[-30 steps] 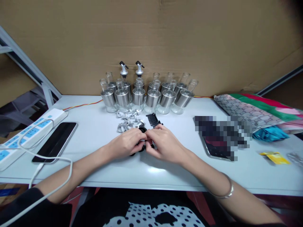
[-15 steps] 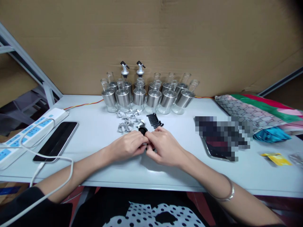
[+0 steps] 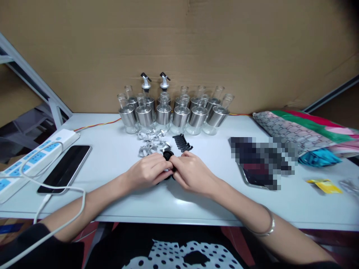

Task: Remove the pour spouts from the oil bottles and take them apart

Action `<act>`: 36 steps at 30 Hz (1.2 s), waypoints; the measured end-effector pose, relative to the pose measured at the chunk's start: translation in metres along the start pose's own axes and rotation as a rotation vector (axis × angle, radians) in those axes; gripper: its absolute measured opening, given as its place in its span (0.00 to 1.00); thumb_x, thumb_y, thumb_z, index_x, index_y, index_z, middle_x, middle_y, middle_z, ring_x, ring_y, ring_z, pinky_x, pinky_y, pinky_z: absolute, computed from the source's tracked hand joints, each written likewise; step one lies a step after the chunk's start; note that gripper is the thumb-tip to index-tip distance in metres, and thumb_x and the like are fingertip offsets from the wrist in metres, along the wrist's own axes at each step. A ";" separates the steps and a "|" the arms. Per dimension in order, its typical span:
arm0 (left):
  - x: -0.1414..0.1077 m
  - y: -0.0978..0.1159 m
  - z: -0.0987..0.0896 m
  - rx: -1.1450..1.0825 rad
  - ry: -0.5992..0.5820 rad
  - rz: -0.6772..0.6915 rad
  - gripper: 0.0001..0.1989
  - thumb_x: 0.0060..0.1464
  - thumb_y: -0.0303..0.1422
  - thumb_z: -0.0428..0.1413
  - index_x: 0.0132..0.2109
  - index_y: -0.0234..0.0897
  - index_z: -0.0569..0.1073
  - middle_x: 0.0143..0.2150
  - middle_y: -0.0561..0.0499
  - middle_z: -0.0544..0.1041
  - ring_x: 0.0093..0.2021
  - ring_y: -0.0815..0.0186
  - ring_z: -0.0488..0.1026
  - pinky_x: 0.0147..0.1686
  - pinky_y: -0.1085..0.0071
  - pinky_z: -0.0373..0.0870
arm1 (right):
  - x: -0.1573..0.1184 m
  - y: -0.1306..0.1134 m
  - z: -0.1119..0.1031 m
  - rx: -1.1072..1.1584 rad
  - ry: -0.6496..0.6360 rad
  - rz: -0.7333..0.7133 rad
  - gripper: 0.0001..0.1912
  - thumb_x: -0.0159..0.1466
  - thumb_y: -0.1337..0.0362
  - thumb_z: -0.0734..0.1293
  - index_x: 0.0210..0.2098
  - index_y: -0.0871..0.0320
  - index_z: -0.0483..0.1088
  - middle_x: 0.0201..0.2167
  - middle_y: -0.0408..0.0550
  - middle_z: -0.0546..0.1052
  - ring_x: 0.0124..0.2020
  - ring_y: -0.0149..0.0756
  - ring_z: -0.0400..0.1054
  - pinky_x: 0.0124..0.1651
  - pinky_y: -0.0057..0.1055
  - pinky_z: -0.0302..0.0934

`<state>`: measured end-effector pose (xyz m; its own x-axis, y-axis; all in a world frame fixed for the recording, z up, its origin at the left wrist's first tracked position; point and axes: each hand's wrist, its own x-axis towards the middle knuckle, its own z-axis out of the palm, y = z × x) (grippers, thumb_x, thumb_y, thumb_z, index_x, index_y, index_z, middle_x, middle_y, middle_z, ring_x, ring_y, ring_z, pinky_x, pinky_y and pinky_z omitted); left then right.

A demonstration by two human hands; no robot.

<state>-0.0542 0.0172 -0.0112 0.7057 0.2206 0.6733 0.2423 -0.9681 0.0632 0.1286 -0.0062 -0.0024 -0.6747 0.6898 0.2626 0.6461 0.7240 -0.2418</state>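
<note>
Both hands meet over the table near its front middle. My left hand (image 3: pixel 148 170) has its fingers closed around a small part, mostly hidden, with a bit of silver showing between the fingertips. Pressed against it, my right hand (image 3: pixel 193 172) pinches at the same spot. Black round pieces (image 3: pixel 168 154) show just beyond and beneath the fingertips. Silver spout parts (image 3: pixel 153 142) lie in a loose pile beyond my left hand. A row of black levers (image 3: pixel 181 142) lies beyond my right hand.
Glass bottles with steel sleeves (image 3: pixel 163 114) stand in two rows at the back, two with pourer tops (image 3: pixel 146 80). At left are a phone (image 3: pixel 66 168), a cable and a power strip (image 3: pixel 39 157). At right are a phone (image 3: pixel 256 175), a yellow packet (image 3: pixel 327 186) and a colourful bag (image 3: pixel 297 130).
My fingertips have closed more tightly together, and the right thumb has drawn in under the fingers. The view has shifted slightly.
</note>
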 end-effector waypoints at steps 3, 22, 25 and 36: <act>-0.001 -0.001 0.001 0.007 0.020 -0.006 0.03 0.60 0.26 0.49 0.39 0.32 0.67 0.25 0.51 0.70 0.26 0.69 0.66 0.27 0.72 0.66 | 0.000 -0.002 -0.002 0.045 0.040 0.038 0.05 0.57 0.70 0.54 0.30 0.57 0.59 0.21 0.43 0.71 0.22 0.33 0.61 0.34 0.31 0.49; 0.000 -0.003 0.002 0.067 0.013 -0.078 0.04 0.59 0.25 0.49 0.36 0.33 0.67 0.23 0.53 0.69 0.24 0.70 0.65 0.25 0.74 0.65 | -0.002 0.010 -0.016 0.082 0.092 0.029 0.06 0.66 0.68 0.61 0.34 0.60 0.69 0.26 0.47 0.77 0.27 0.33 0.69 0.36 0.30 0.57; 0.000 -0.004 0.001 0.068 0.004 -0.080 0.04 0.58 0.24 0.49 0.36 0.33 0.68 0.24 0.53 0.70 0.24 0.70 0.65 0.26 0.73 0.65 | -0.002 0.013 -0.027 0.082 0.049 0.127 0.05 0.65 0.69 0.61 0.35 0.60 0.69 0.28 0.48 0.77 0.29 0.34 0.70 0.34 0.28 0.58; -0.002 -0.008 0.001 0.053 -0.022 -0.067 0.05 0.59 0.24 0.48 0.36 0.33 0.67 0.24 0.52 0.71 0.25 0.70 0.66 0.27 0.73 0.64 | -0.017 0.058 -0.031 -0.117 -0.189 0.381 0.13 0.63 0.68 0.62 0.22 0.58 0.67 0.17 0.46 0.72 0.18 0.33 0.63 0.22 0.29 0.48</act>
<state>-0.0567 0.0246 -0.0138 0.7012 0.2879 0.6523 0.3240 -0.9436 0.0683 0.1886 0.0242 0.0082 -0.4270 0.9042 -0.0025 0.8900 0.4198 -0.1781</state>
